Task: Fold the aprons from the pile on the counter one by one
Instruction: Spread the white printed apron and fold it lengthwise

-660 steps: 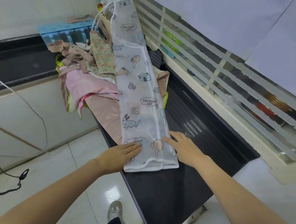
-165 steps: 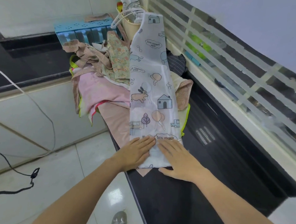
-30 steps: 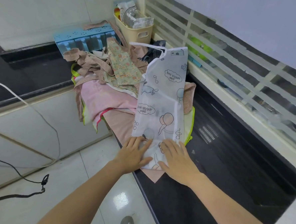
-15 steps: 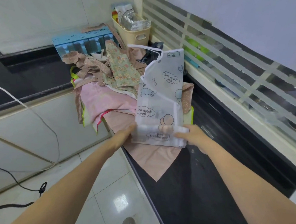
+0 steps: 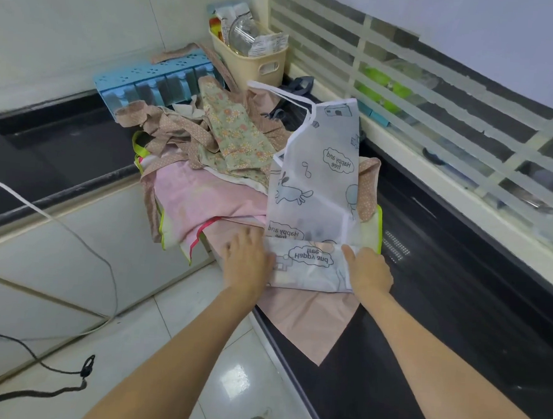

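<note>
Hands at the near end of a half-folded apron. The left hand lies on the left end of the turned-over band, fingers bent over its edge; the right hand holds the right end, thumb on top and fingers hidden under the cloth. Both appear closed on the fold, though how firm the hold is cannot be told.

The printed apron, white and translucent with rabbit and cloud figures, runs away from the hands: its long axis points far and slightly right, from the fold between the hands to the bib and the white neck strap at the far end. The two hands sit at about equal reach, one at each side of the strip, so the next turn probably carries the near band farther along this axis, toward the bib.

The apron rests on the pile of aprons, which covers the left part of the black counter. A pink cloth lies under the fold and hangs toward the near counter edge. A cream basket stands in the far corner, well apart.
</note>
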Demonstrator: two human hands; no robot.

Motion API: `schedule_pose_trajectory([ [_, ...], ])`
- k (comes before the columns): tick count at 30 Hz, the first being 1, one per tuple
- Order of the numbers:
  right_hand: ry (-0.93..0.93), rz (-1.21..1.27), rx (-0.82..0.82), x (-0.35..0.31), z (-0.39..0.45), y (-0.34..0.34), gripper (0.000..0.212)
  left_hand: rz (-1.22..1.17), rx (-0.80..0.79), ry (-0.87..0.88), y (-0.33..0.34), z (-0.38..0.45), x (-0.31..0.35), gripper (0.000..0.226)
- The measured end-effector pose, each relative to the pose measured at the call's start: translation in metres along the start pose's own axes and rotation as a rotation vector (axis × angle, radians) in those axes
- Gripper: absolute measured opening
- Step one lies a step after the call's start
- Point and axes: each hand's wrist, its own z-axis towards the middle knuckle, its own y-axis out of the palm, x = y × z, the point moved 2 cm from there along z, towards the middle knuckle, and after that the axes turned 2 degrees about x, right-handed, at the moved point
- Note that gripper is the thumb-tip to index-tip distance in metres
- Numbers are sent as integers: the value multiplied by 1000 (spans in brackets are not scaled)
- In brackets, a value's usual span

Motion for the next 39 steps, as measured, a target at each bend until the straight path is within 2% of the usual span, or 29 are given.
schedule_pose_trajectory([
  [1, 7, -11, -6, -3, 2, 1, 50, 17, -8, 235, 1, 2, 5, 47],
  [3, -43, -99, 10, -12, 1, -4, 45, 67, -230, 615, 7, -1, 17, 66],
  [5, -271, -274, 124, -23, -3, -11, 48, 249, -452, 671, 17, -4, 16, 83],
  [6, -459, -362, 188, -28, -4, -14, 53, 298, -480, 666, 18, 0, 14, 88],
  [7, -642, -410, 172, -29, -6, -14, 59, 331, -484, 661, 18, 3, 12, 91],
  [8, -757, -423, 50, -25, -7, -13, 67, 351, -485, 656, 19, 6, 9, 92],
  [10, -782, -451, -285, -12, -9, -9, 86, 377, -482, 639, 18, 8, 8, 92],
  [11, -777, -490, -377, -4, -9, -8, 93, 373, -493, 634, 14, 8, 10, 92],
  [12, -786, -539, -393, 1, -9, -7, 97, 336, -513, 619, 9, 9, 13, 89],
  [14, -834, -612, -343, 2, -7, -6, 93, 99, -540, 502, -6, 17, 16, 76],
  [16, -863, -655, -304, -5, -6, -9, 86, -222, -388, 304, -19, 39, 12, 59],
  [18, -863, -676, -321, -16, -3, -15, 79, -384, -177, 76, -25, 61, 5, 45],
  [19, -864, -677, -349, -23, 1, -20, 76, -432, -137, -29, -26, 69, 5, 40],
  [22, -808, -570, -495, -41, 16, -32, 55, -503, -250, -159, -21, 75, 7, 11],
  [24, -796, -525, -553, -47, 23, -37, 49, -559, -276, -219, -17, 78, 4, 29],
  [27, -739, -422, -655, -49, 36, -44, 36, -538, -309, -283, -9, 85, -8, 38],
  [29, -638, -348, -759, -50, 44, -48, 24, -473, -334, -284, -4, 89, -11, 40],
  [31, -539, -300, -817, -55, 50, -51, 34, -441, -370, -258, -4, 90, -14, 42],
  [33, -496, -291, -797, -61, 56, -48, 46, -474, -404, -228, -6, 92, -18, 36],
  [36, -499, -257, -659, -66, 66, -36, 50, -355, -417, -97, -13, 96, -24, 13],
  [38, -493, -288, -563, -65, 72, -29, 63, -282, -242, -65, -16, 103, -30, 9],
  [39, -495, -336, -522, -64, 73, -25, 64, -282, -81, -60, -23, 104, -30, 5],
])
